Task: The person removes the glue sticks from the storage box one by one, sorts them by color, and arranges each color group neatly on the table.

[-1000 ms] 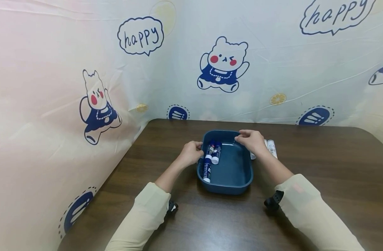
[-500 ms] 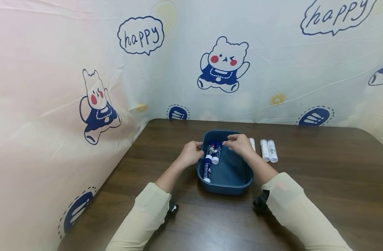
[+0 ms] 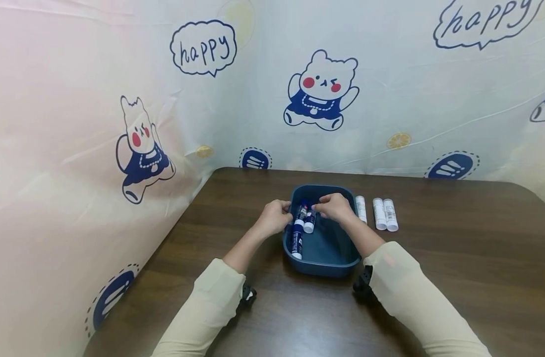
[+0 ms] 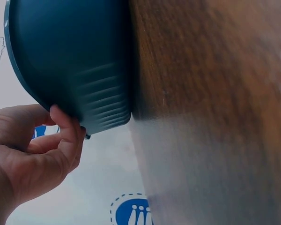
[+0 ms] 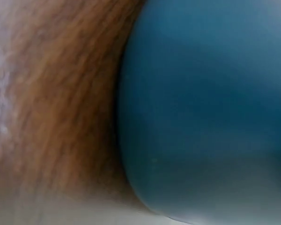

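Bin point(image 3: 322, 269) on table point(image 3: 223, 208); three tubes point(image 3: 297, 240) in its left half; three other tubes point(image 3: 379, 214) to its right.

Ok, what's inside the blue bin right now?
Three blue tubes with white ends show at the left of the blue bin. The right hand hides part of the interior; anything beneath it or in its grasp can't be made out.

Pale wall covering point(image 3: 263, 99) — cartoon animals point(image 3: 321, 91), "happy" speech bubbles point(image 3: 204, 48), citrus slices point(image 3: 399, 141) — brown wood-grain table point(image 3: 455, 258), soft glare point(image 3: 290, 322)

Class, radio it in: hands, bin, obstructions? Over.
Left hand grips blue bin rim. Right hand inside, at blue tubes; grip unclear. Three white tubes outside, right. No obstruction visible.
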`<state>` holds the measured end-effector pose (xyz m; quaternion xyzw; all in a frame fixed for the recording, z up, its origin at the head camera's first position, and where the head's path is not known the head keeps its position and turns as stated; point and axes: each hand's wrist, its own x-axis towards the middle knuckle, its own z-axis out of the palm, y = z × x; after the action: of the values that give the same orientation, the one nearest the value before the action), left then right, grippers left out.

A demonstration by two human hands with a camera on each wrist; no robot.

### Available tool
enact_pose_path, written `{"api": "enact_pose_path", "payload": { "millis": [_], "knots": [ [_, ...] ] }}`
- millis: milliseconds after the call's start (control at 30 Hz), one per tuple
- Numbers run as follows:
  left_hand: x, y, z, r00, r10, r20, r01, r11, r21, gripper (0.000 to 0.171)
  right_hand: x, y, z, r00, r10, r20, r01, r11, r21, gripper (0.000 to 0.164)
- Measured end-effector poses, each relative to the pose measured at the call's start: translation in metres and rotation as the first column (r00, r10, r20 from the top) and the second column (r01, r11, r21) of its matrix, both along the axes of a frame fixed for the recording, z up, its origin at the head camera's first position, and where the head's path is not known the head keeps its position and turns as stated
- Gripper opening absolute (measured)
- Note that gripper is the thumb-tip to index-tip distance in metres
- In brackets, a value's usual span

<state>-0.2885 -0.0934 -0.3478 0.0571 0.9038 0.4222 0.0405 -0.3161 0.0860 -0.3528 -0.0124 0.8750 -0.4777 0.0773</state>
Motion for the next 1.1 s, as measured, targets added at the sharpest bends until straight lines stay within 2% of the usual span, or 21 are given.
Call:
{"api": "enact_pose_path", "payload": {
  "millis": [233,500,633,733,867,1100],
  "knots": [
    [-0.004,-0.001,-0.003,1.0,-0.011,-0.012,0.011,1.0,-0.004,0.046,-0.001,-0.001,-0.007,0.998,0.053,0.044,-0.056,0.997,0.055,0.051],
    [-0.004,0.0,-0.002,1.0,-0.01,0.012,0.01,1.0,-0.012,0.047,-0.001,-0.005,-0.01,0.992,0.11,0.069,-0.119,0.98,0.158,0.057],
    [-0.003,0.0,-0.003,1.0,-0.01,0.017,0.01,1.0,-0.012,0.047,0.001,-0.01,-0.013,0.991,0.128,0.031,-0.131,0.968,0.215,0.047],
    [-0.003,0.0,-0.002,1.0,-0.01,0.017,0.01,1.0,-0.006,0.047,0.002,-0.013,-0.015,0.988,0.151,-0.03,-0.134,0.942,0.306,0.039],
    [-0.004,-0.001,-0.003,1.0,-0.011,0.012,0.011,1.0,-0.007,0.047,0.003,-0.016,-0.015,0.986,0.156,-0.063,-0.122,0.921,0.37,0.04],
    [-0.004,-0.001,-0.004,1.0,-0.016,0.001,0.016,1.0,-0.008,0.046,0.005,-0.015,-0.012,0.99,0.142,-0.002,-0.134,0.938,0.321,0.041]
  ]
}}
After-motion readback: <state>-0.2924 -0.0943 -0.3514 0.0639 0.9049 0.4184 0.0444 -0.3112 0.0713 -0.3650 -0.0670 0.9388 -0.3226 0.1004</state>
